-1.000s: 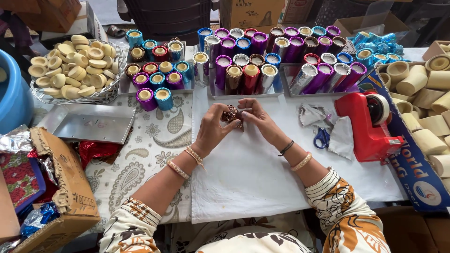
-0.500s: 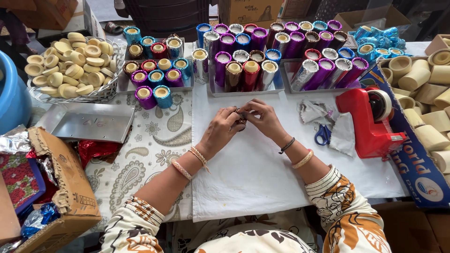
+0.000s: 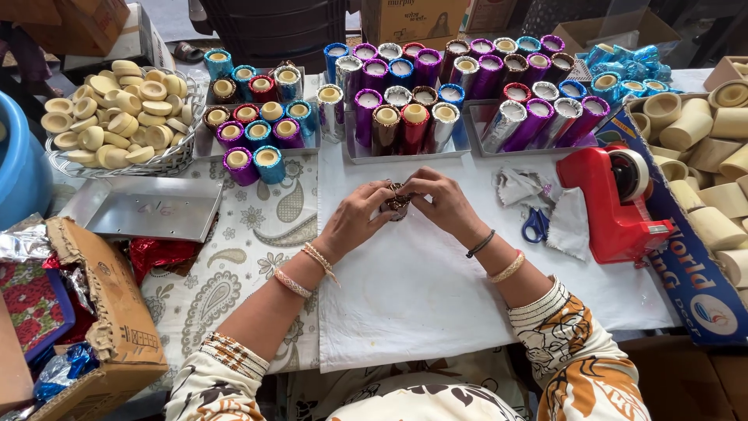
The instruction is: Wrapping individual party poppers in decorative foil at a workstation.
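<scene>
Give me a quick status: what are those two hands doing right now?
Left hand and right hand both closed on one small foil-wrapped tube, above the white sheet. Nothing between them. Red tape dispenser and blue scissors lie off right.

I hold one small cylinder [image 3: 399, 201] between my two hands, above the white sheet [image 3: 421, 296] on the counter, near the middle of the scene. It looks dark brown with a shiny foil wrap. Only a little part shows, because my fingers cover most of it. At its top some foil ends stick up, crumpled and not yet flat. My left hand [image 3: 357, 222] grips it from the left side and my right hand [image 3: 446, 203] from the right. I cannot tell if it stands upright or tilts.
</scene>
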